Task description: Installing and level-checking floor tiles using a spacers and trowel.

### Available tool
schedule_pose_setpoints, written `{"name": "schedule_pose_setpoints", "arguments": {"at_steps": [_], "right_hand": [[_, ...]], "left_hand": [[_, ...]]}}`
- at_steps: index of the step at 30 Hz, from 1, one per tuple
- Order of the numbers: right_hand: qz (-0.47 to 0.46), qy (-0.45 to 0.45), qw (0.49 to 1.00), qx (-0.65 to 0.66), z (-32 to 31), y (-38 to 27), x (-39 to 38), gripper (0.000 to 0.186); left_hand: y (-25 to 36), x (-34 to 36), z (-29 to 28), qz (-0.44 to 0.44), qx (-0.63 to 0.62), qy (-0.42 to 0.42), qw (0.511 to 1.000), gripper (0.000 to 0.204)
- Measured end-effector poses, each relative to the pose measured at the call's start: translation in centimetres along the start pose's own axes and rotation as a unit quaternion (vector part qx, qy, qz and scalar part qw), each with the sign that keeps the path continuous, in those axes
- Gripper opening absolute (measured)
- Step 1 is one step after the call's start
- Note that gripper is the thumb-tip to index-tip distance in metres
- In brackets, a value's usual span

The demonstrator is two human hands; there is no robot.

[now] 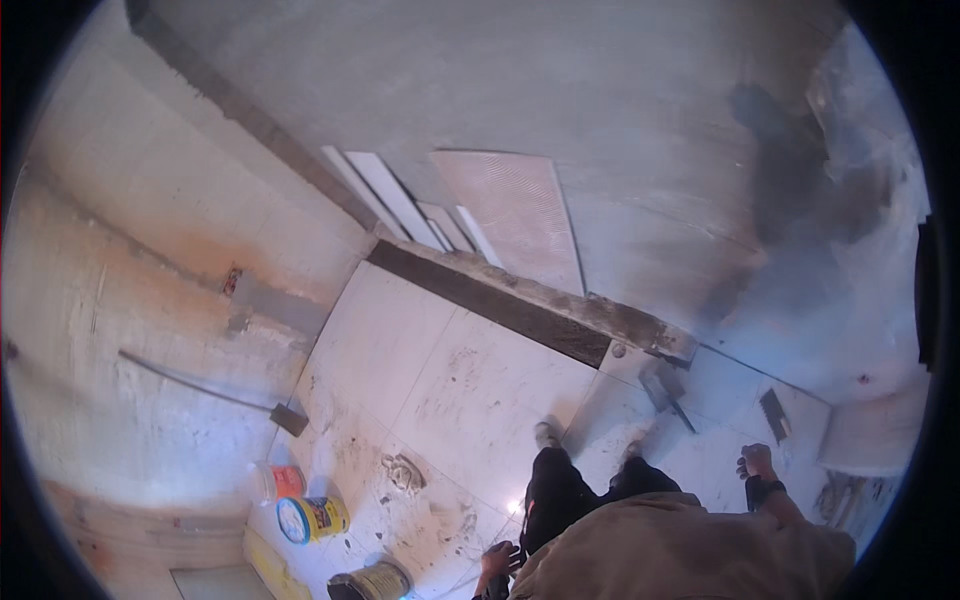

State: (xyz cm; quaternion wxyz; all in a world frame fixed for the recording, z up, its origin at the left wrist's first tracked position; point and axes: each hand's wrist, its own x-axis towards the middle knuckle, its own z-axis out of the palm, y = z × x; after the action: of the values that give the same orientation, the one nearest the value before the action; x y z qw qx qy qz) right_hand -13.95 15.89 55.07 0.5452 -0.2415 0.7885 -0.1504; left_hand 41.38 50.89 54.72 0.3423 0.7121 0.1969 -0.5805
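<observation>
In the head view, my left hand (500, 560) hangs beside my dark-trousered leg, fingers loosely bent and apart, holding nothing visible. A dark-topped bucket (380, 580) stands on the floor to its left. My right hand (756, 462) hangs out to the right, fingers loosely curled, with nothing visible in it. Beyond it a flat metal trowel (775, 415) lies on the pale tiled floor (470, 400). Another metal tool (662, 388), with a dark handle, is ahead of my feet (547, 435).
A yellow bucket (325, 518), a red-labelled bucket (285, 485) and a mortar heap (402, 472) are at left. A long-handled tool (288, 418) leans against the left wall. Ahead runs a rough ledge (640, 325) beside a dark strip; boards (505, 210) lean on the wall behind.
</observation>
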Motion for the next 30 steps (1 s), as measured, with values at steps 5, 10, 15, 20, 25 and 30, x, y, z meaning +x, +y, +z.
{"name": "schedule_pose_setpoints", "arguments": {"at_steps": [5,10,15,20,25,30], "right_hand": [[0.055,-0.167,0.979,0.099,2.9,0.5,8.0,0.016],[-0.243,-0.156,0.899,-0.329,12.5,-4.9,8.6,0.019],[-0.075,-0.154,0.963,-0.206,26.7,-17.7,-1.7,0.023],[-0.154,-0.183,0.909,-0.342,40.5,-26.6,-8.6,0.026],[-0.341,-0.252,0.771,-0.475,55.0,-33.5,-11.4,0.022],[-0.307,-0.348,0.702,-0.540,66.5,-39.2,-13.0,0.013]], "left_hand": [[2.0,-0.4,-0.2,0.048,-0.019,0.035,0.998,0.031],[7.2,1.3,-1.6,0.072,-0.088,0.045,0.993,0.028],[2.3,17.9,-12.0,0.221,0.248,-0.006,0.943,0.029],[18.4,3.4,-12.4,0.067,-0.264,0.130,0.953,0.041],[17.0,2.7,-16.0,0.100,-0.426,0.218,0.872,0.045],[11.7,-1.9,-10.0,0.048,-0.578,0.294,0.759,0.048]]}}
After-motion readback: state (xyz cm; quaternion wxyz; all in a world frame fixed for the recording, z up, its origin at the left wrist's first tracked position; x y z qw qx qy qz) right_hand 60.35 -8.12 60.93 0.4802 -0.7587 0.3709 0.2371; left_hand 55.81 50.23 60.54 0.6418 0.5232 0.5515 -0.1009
